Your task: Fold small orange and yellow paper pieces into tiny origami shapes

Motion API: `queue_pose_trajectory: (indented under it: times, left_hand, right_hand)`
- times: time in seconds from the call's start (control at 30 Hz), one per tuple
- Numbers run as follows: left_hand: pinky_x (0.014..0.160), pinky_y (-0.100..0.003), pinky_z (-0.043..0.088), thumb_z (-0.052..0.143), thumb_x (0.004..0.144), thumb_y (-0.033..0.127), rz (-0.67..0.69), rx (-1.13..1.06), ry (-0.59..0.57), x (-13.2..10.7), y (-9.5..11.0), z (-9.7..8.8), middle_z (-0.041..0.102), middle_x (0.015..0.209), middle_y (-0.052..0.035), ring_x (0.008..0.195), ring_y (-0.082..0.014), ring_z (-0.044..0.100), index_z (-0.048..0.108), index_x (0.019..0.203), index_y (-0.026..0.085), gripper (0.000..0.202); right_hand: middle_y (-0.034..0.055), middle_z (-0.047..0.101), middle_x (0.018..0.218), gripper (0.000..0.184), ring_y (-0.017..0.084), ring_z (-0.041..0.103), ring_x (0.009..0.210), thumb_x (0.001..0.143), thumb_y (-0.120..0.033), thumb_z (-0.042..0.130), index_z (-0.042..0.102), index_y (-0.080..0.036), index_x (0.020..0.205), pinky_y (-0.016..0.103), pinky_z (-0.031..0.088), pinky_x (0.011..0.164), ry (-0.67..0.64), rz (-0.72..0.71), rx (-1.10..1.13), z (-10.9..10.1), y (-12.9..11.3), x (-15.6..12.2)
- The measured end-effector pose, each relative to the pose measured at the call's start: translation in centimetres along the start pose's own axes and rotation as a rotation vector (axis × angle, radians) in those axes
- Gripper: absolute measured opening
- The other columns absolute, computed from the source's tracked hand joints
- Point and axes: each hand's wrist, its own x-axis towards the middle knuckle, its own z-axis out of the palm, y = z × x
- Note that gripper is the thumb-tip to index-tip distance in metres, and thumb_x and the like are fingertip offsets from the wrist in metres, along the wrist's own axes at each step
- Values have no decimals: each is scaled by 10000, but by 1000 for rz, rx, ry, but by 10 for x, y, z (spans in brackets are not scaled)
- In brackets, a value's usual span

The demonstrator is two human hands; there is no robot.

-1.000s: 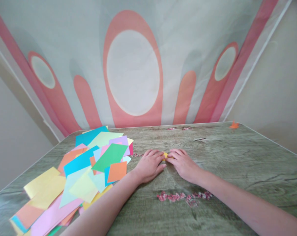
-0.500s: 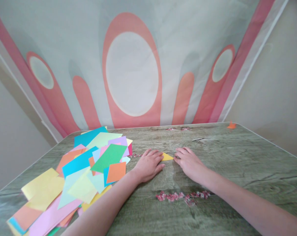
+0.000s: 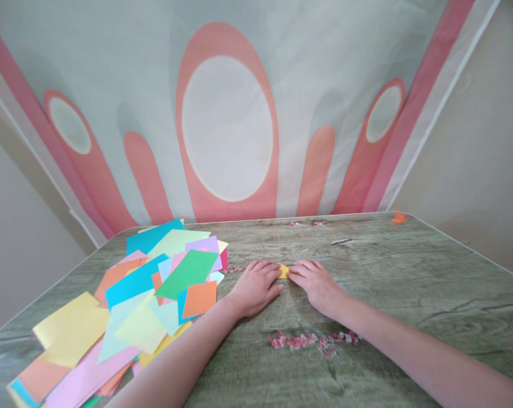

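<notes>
A small folded piece of yellow origami paper (image 3: 283,272) lies on the table between my hands, mostly covered by my fingers. My left hand (image 3: 257,286) rests palm down over its left part, with the fingers bent onto the paper and the thumb on the near side. At the right end, the fingertips of my right hand (image 3: 313,283) are together on the paper, hiding its tip. Only a narrow yellow strip shows between the two hands. Whether a fold lies under the right fingers I cannot tell.
Loose coloured paper sheets (image 3: 188,275) overlap in a wide pile left of my left forearm. A small orange folded paper piece (image 3: 398,217) sits at the far right corner. The wood-patterned table (image 3: 409,294) carries printed pink blossoms. A patterned cloth (image 3: 229,127) hangs behind.
My right hand has slid left along the yellow paper, closer to my left hand, and covers its pointed right end. The left hand stays in place.
</notes>
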Motion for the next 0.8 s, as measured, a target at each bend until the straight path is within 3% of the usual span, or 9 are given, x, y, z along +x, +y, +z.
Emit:
queue_pose_trajectory:
  times: [0.5, 0.8]
  left_hand:
    - [1029, -439, 231, 367, 890, 379, 39, 10, 14, -3, 5, -4, 517, 1213, -34, 1249, -232, 290, 503, 1190, 280, 343]
    - [1026, -452, 219, 421, 869, 341, 0, 98, 34, -4, 5, -13, 542, 1160, -47, 1246, -254, 286, 664, 931, 241, 269]
  right_hand:
    - [62, 617, 1021, 265, 206, 421, 1067, 881, -176, 431, 611, -203, 1074, 359, 287, 921, -9, -1, 15, 0, 2, 3]
    - [51, 616, 1012, 246, 193, 418, 1059, 873, -173, 451, 624, -216, 1042, 349, 277, 902, -56, 5, 13, -1, 5, 5]
